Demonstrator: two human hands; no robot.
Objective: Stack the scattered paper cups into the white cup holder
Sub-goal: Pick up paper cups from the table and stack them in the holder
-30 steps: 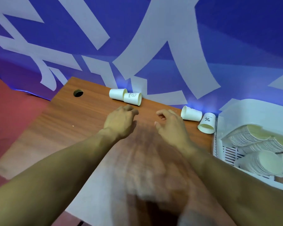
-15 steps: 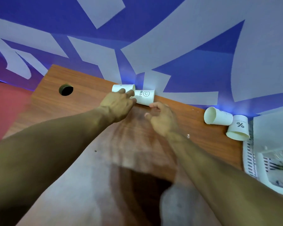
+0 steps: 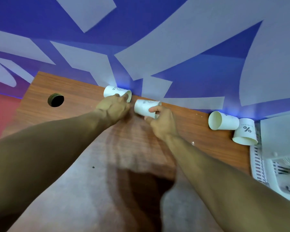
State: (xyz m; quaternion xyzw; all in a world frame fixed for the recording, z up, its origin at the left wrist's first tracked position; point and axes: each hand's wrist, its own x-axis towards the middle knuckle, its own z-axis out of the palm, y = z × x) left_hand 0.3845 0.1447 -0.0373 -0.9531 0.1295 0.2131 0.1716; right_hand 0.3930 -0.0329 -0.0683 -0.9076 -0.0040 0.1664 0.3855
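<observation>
Four cups on their sides along back edge of surface [image 3: 80,97]. Leftmost cup [image 3: 113,92]: left hand [image 3: 114,108] at its mouth, fingers bunched on rim, actual grip impossible to tell. Second cup [image 3: 144,107]: clamped between right hand [image 3: 163,122] forefinger and thumb. Further right, plain cup [image 3: 224,121] touching percent-mark cup [image 3: 245,133], just beside white holder [image 3: 278,131].

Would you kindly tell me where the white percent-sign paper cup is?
In the head view, the white percent-sign paper cup lies tipped at the brown wooden desk's far right, between another tipped white paper cup and the white slotted cup holder.
</observation>
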